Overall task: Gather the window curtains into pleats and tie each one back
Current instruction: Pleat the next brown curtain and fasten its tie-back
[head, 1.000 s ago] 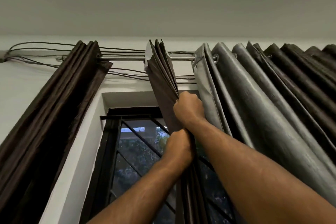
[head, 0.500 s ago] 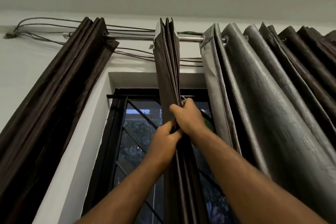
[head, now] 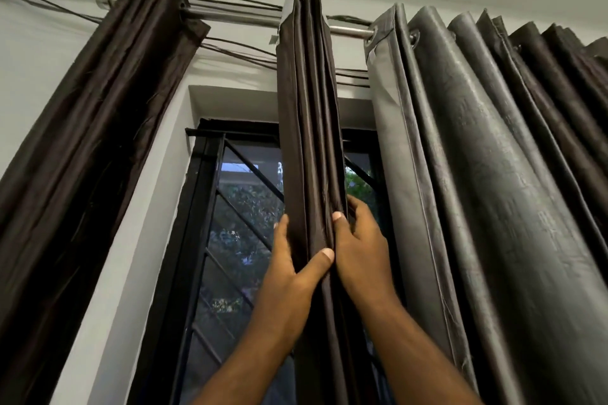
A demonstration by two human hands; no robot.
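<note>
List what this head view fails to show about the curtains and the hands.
- Left hand fingers: behind the middle curtain.
- Curtain bottoms and any tie-backs: cut off by the lower edge.
- Rod: covered in places by the curtains.
- Right curtain: cut off at the right edge.

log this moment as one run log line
step: pleating | left hand: pinching middle brown curtain | right hand: gripping same curtain | tie-back: not yet done | grey curtain: untouched

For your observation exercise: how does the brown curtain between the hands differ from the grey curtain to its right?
The brown curtain is squeezed into tight, flat pleats; the grey curtain hangs in wide, rounded folds. Both hands grip the brown curtain; nothing touches the grey curtain. Both hang from the same rod.
</note>
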